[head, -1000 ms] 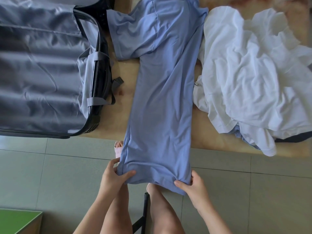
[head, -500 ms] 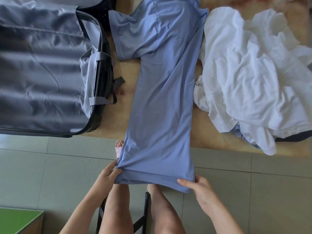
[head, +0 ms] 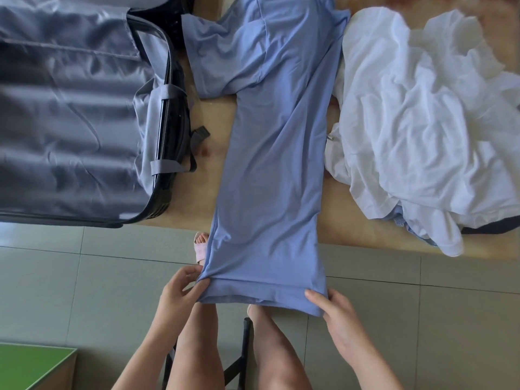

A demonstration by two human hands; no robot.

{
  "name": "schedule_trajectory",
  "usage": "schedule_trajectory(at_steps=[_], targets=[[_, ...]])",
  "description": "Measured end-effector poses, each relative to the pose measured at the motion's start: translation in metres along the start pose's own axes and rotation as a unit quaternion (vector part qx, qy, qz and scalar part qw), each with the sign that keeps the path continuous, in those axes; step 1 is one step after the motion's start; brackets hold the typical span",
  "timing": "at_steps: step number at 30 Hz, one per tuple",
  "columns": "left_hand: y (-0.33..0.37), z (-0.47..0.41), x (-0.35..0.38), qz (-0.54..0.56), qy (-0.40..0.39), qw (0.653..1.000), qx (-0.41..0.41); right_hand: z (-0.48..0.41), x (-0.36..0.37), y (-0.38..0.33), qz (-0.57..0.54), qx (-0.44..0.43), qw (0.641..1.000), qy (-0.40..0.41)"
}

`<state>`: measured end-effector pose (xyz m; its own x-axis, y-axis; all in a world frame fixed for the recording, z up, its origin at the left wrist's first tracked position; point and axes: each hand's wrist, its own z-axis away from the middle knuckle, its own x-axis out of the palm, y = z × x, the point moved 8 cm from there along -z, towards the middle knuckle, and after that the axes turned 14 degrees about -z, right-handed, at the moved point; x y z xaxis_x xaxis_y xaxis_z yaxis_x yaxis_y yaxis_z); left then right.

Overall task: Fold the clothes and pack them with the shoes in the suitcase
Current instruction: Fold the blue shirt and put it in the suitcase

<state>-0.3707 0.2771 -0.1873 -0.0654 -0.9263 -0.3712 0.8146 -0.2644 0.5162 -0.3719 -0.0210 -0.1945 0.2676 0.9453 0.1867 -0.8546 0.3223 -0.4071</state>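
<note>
Both hands on the hem of the long light-blue jersey T-shirt (head: 270, 164): my left hand (head: 180, 291) pinches the left corner and my right hand (head: 337, 313) pinches the right corner, thumb on top. Shirt lies folded narrow on the tan wooden table (head: 202, 190), hem hanging off the near edge. Open black suitcase with grey lining (head: 70, 108) sits just left, crumpled white clothes pile (head: 422, 108) right.
</note>
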Motion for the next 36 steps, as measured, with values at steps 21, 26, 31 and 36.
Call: schedule_trajectory(at_steps=[21, 26, 31, 36], targets=[[-0.006, -0.002, 0.000, 0.042, -0.034, 0.998, -0.013, -0.009, 0.013, -0.007, -0.103, 0.070, 0.992, -0.020], [-0.012, -0.001, -0.007, 0.055, -0.026, 0.998, -0.025, -0.013, -0.028, 0.001, -0.003, 0.014, 0.987, 0.159], [-0.009, 0.003, -0.008, 0.036, -0.032, 0.999, -0.013, 0.005, -0.028, -0.007, 0.129, -0.085, 0.971, 0.182], [0.029, 0.000, -0.015, 0.025, 0.003, 0.998, 0.056, 0.018, -0.011, -0.042, 0.090, -0.166, 0.968, 0.165]])
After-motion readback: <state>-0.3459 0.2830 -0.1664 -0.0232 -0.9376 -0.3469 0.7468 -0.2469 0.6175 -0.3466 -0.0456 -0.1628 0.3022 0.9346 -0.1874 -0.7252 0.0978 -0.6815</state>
